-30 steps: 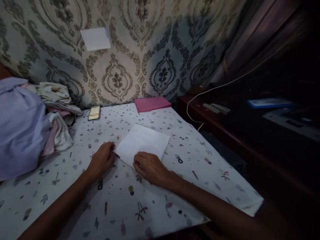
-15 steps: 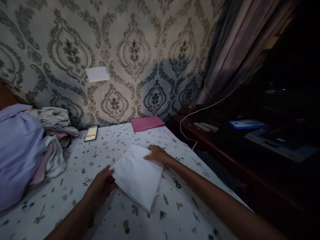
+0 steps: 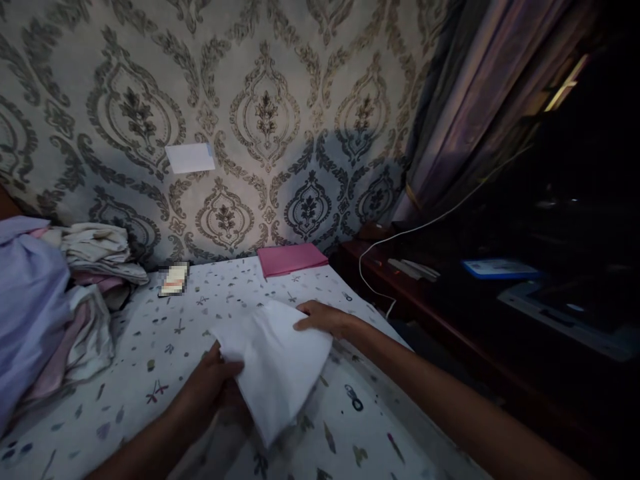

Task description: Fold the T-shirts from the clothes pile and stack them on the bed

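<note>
A folded white cloth (image 3: 280,363) is held between my two hands over the patterned bed sheet (image 3: 200,333). My left hand (image 3: 217,380) grips its left corner, thumb on top and fingers hidden beneath. At the upper right edge, my right hand (image 3: 320,319) pinches the cloth with thumb and fingers. The cloth sags and creases between them, its near corner pointing down towards me. Farther back on the sheet lies a folded pink cloth (image 3: 293,260), apart from both hands.
Heaped clothes, a lavender one (image 3: 30,307) among them, lie at the left. A phone-like object (image 3: 174,279) with a blurred face rests near the wall. To the right stands a dark red wooden surface (image 3: 360,250), crossed by a white cable (image 3: 425,225). A blue-edged object (image 3: 500,269) lies farther right.
The white cloth has lifted off the sheet and bent, where before it lay flatter. My left hand has closed its thumb over the corner. The view has tilted slightly up.
</note>
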Demonstrator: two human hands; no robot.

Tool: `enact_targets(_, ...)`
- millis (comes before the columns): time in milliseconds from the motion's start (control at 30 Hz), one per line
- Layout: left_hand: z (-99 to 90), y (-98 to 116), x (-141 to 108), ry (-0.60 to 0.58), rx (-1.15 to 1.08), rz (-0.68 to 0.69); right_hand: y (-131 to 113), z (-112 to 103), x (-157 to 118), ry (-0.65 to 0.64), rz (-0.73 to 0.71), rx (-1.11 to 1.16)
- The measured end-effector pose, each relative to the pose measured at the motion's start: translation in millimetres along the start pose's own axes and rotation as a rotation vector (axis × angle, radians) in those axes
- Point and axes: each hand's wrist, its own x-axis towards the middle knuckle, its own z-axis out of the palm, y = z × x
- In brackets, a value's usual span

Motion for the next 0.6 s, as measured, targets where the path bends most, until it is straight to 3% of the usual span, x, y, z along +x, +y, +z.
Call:
enact_targets(67, 6.7, 29.7, 15.7, -0.023, 0.055, 0.056, 1.7, -15.7, 7.3, 0.028, -0.039, 0.186)
enact_targets(167, 24.5, 76.2, 56.7, -0.029, 0.113, 0.172, -0.3, -48.5, 30.5, 0.232, -0.187, 0.216)
enact_targets(333, 66.2, 134.9, 164.5, 0.060, 0.137, 0.335, -13.0, -113.2, 92.8, 0.559, -0.296, 0.108)
enact_targets(467, 94.3, 151.8, 252.4, 0.106, 0.146, 0.380, -17.0, -151.1, 148.7, 0.754, -0.279, -0.019)
enact_targets(600, 101.8, 135.4, 316.7, 0.175, 0.176, 0.350, -4.3, -163.5, 194.9, 0.836, -0.169, -0.164)
